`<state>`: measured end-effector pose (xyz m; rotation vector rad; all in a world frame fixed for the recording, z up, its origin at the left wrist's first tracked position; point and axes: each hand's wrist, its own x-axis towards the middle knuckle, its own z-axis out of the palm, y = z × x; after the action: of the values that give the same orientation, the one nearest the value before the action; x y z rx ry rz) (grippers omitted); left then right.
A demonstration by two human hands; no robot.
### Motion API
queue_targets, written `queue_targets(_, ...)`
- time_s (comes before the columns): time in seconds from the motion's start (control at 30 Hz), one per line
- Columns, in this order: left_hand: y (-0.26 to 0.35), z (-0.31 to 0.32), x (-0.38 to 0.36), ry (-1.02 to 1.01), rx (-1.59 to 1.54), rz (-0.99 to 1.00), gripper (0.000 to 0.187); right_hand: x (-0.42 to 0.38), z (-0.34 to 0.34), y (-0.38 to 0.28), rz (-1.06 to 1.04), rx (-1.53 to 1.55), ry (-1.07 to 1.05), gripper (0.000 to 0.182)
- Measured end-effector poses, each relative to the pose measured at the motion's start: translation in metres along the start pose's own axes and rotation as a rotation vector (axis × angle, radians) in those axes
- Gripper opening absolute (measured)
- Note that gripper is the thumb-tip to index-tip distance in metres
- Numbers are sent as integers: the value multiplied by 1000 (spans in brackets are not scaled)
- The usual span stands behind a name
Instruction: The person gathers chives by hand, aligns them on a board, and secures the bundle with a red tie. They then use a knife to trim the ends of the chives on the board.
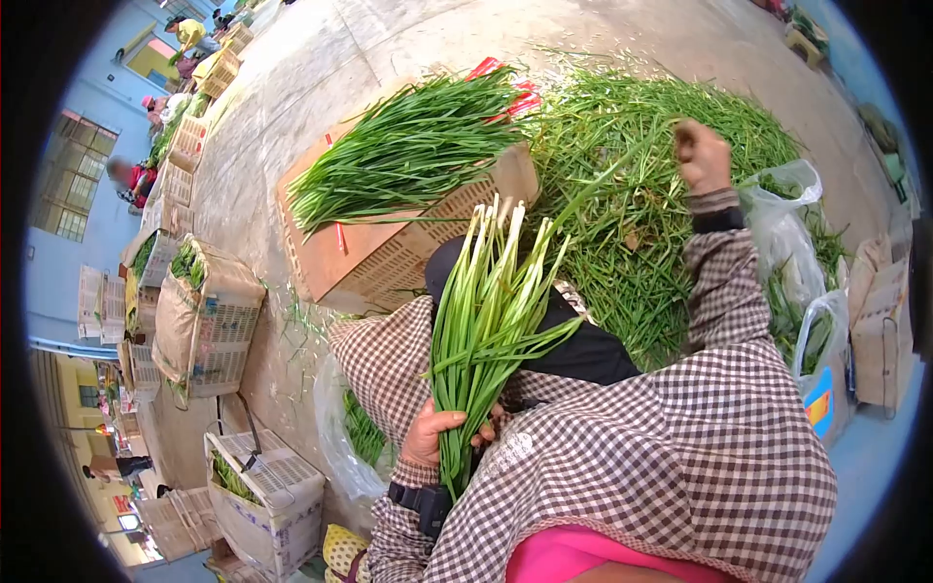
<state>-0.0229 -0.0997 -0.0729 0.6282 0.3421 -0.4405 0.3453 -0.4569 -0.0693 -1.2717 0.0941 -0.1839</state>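
My left hand [434, 433] is wrapped round the lower part of a bunch of green stalks [486, 321], whose pale ends point up and away from me. Raised at the right, my right hand [704, 155] has its fingers curled together; a long green leaf trails from near it toward the bunch. Blur hides exactly what is between its fingers. Below it spreads a large heap of loose green leaves [632, 214]. Beyond the bunch, more long green stalks [418, 146] lie in a pile on a brown board [340, 255] over a crate.
Clear plastic bags [782, 233] with greens stand at the right, another bag [335, 428] at the lower left. Crates [228, 321] line the left side, one more crate [267, 500] nearer me. Other people [190, 34] are far off at the upper left.
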Motion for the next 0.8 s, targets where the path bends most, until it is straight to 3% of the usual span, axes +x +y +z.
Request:
queue_targets(0.03,0,0,0,0,-5,4,51,22,-17,1,-83,-22,163,16)
queue_targets(0.07,0,1,0,5,-13,6,50,23,-22,-3,-84,-25,159,16)
queue_targets(0.13,0,2,2,9,-24,9,50,25,-31,-7,-718,-1134,341,25)
queue_targets(0.17,0,2,3,1,-27,13,49,19,-27,3,-775,-1363,272,31)
queue_targets(0.23,0,3,3,2,-19,8,46,-12,2,12,-812,-1337,-110,31)
queue_targets(0.27,0,3,4,5,-17,7,46,-51,40,-11,-260,-1089,-359,28)
queue_targets(0.3,-1,5,4,25,0,8,46,-68,56,7,-240,-781,-601,24)
queue_targets(0.37,-2,7,4,54,42,12,45,-125,101,2,-76,-659,-869,20)
queue_targets(0.4,-3,8,4,55,44,14,45,-141,112,15,-237,-620,-1010,25)
queue_targets(0.47,-5,11,2,86,113,57,45,-166,133,29,-280,-661,-946,29)
queue_targets(0.57,-4,24,-2,135,182,95,45,-175,144,39,-180,-666,-839,23)
queue_targets(0.67,-7,23,-4,168,195,106,45,-179,144,40,-129,-607,-905,20)
queue_targets(0.8,-6,22,-3,119,71,134,45,-189,136,3,78,-309,-1125,10)
